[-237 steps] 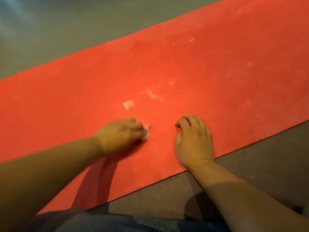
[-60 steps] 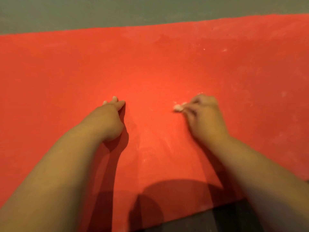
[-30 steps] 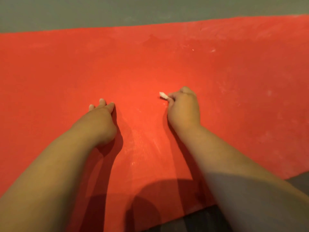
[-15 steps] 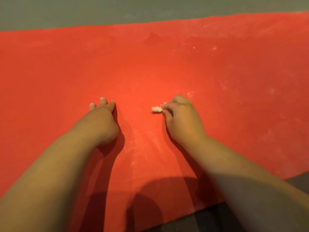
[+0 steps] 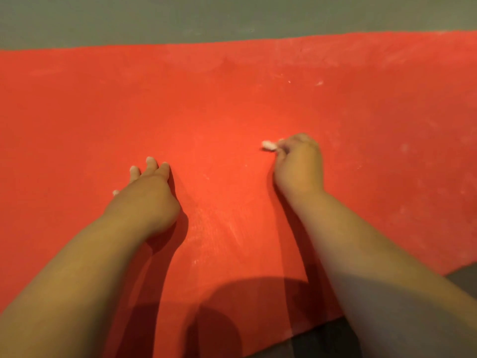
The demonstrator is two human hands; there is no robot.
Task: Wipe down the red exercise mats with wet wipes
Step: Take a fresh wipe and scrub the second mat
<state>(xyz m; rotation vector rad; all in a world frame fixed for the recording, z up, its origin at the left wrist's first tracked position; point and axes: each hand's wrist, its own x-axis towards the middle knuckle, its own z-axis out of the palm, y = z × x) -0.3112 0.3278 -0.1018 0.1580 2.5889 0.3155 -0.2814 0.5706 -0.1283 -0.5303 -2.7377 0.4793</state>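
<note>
While left hand (image 5: 144, 195) lies flat on red mat (image 5: 232, 99), right hand (image 5: 299, 164) pinches wet wipe (image 5: 268, 145), mostly hidden, blurred.

No readable text anywhere, mat (image 5: 232, 112) (plain red) included.

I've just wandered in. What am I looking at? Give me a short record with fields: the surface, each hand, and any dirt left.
surface: red mat lying on a grey floor
left: left hand rests on the mat with fingers straight, holding nothing
right: right hand pinches a small white wipe wad at the mat's surface
dirt: pale specks and faint whitish smears towards the mat's far right
</note>
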